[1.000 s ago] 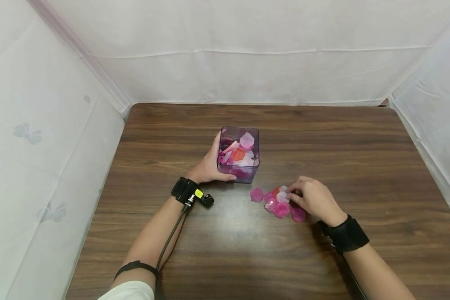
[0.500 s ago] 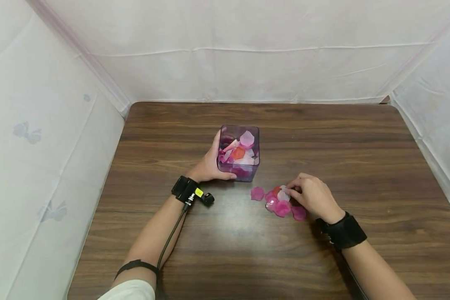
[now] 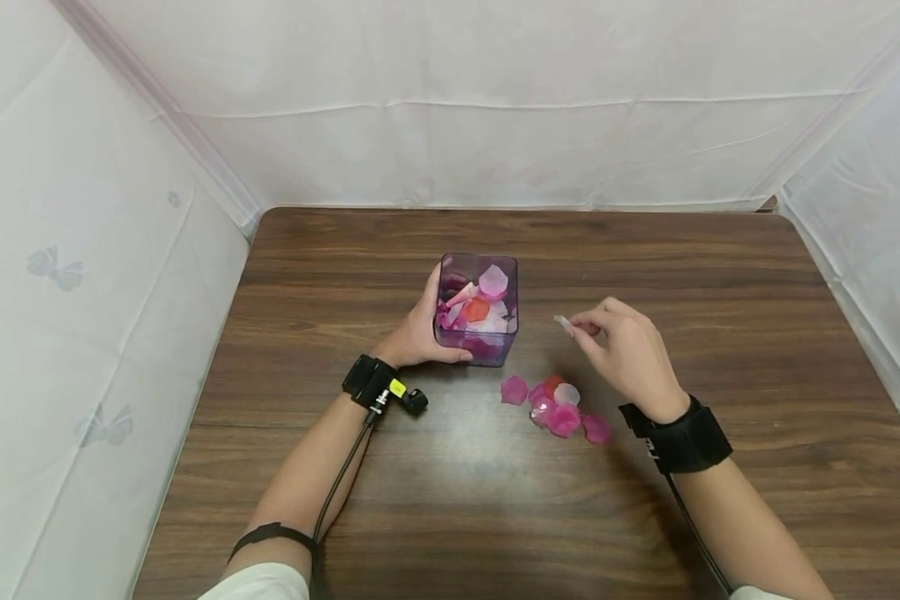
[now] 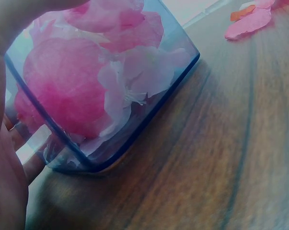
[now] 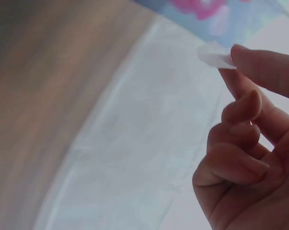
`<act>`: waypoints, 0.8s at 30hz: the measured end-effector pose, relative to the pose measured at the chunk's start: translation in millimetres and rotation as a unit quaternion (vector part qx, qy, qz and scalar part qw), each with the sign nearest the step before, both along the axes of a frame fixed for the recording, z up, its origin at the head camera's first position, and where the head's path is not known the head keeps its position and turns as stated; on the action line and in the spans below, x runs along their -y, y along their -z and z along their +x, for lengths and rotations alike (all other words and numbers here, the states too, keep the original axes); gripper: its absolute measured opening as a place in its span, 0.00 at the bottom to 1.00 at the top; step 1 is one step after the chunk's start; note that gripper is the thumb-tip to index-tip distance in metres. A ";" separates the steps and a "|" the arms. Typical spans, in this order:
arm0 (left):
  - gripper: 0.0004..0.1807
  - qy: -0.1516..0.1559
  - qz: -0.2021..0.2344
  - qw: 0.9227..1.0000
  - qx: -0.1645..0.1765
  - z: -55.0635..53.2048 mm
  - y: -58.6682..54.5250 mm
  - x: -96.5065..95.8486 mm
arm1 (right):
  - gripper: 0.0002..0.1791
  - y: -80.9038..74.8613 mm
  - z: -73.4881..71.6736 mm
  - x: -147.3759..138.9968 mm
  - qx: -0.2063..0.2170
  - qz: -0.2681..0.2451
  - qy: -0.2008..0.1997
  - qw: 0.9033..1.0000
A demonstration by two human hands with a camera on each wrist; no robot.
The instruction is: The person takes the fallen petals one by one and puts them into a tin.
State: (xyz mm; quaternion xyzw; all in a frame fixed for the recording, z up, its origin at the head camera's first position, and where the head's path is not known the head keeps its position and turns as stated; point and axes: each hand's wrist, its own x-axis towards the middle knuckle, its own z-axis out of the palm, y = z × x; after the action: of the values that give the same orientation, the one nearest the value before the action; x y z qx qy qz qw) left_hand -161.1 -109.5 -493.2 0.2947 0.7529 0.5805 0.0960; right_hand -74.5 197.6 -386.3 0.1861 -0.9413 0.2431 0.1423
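Note:
My left hand (image 3: pixel 420 332) grips a clear purple square container (image 3: pixel 501 348) from its left side, thumb along the near face. Pink, white and orange-red petals (image 3: pixel 492 282) fill part of it; through its wall in the left wrist view a large pink petal (image 4: pixel 67 86) shows. Right of the container, my right hand (image 3: pixel 633 354) is raised over the table, pinching a white petal (image 5: pixel 213 55) between thumb and index finger. The other fingers are curled in. Below that hand lies a loose group of petals: a white petal (image 3: pixel 567 395), a red one (image 3: pixel 552 383) and several magenta petals (image 3: pixel 564 420).
The wooden table (image 3: pixel 435 508) has its far edge against a white curtain (image 3: pixel 495 158). White sheeting (image 3: pixel 82 350) with pale bow prints hangs along the left. A cabled wrist camera (image 3: pixel 416 402) sits on my left wrist.
My right hand has lifted off the petal group and moved up, carrying a white petal out of it. The left hand and the container have stayed in place.

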 end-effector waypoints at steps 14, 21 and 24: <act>0.74 0.024 0.014 1.000 0.003 15.0 -34.7 -8.7 | 0.08 -29.2 -43.8 85.3 -0.016 0.037 -0.071 0.997; 0.74 0.039 0.023 0.999 0.004 12.7 -35.7 -12.6 | 0.09 -23.0 -53.7 103.3 0.033 0.069 -0.072 0.994; 0.74 0.041 0.023 0.999 0.004 11.3 -36.2 -12.7 | 0.10 -22.5 -53.9 104.3 0.030 0.067 -0.070 0.995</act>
State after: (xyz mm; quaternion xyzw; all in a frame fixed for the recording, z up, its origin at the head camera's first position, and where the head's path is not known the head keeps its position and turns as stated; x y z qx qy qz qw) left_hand -149.8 -96.8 -457.0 0.3254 0.7258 0.5948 0.1162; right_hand -128.4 93.3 -363.8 0.2538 -0.9438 0.1943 0.0841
